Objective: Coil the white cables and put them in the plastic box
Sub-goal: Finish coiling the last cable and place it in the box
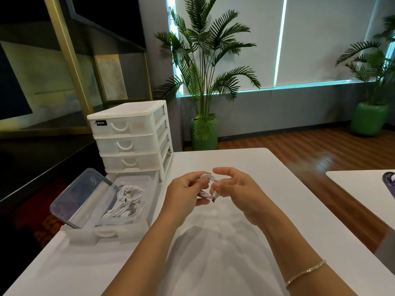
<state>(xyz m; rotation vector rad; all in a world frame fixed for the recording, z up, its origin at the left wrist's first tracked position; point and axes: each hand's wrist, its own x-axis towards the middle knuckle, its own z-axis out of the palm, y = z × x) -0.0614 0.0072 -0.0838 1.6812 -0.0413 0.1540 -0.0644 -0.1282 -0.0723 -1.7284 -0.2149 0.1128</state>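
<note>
A small coil of white cable (pixel 207 177) is held between both hands above the white table (pixel 245 231). My left hand (pixel 185 194) pinches the coil's left side. My right hand (pixel 237 189) grips the cable's end, and its plug (pixel 214 199) points down between the hands. To the left a clear plastic box (pixel 139 217) stands open, sitting in a pulled-out drawer (pixel 106 235). Several coiled white cables (pixel 128 199) lie inside it. The box's clear lid (pixel 82 198) leans tilted against its left side.
A white plastic drawer unit (pixel 130 137) with three shut drawers stands at the table's far left corner, just behind the box. A second white table (pixel 363 184) with a dark object on it is at the right. Potted plants (pixel 203 82) stand by the windows.
</note>
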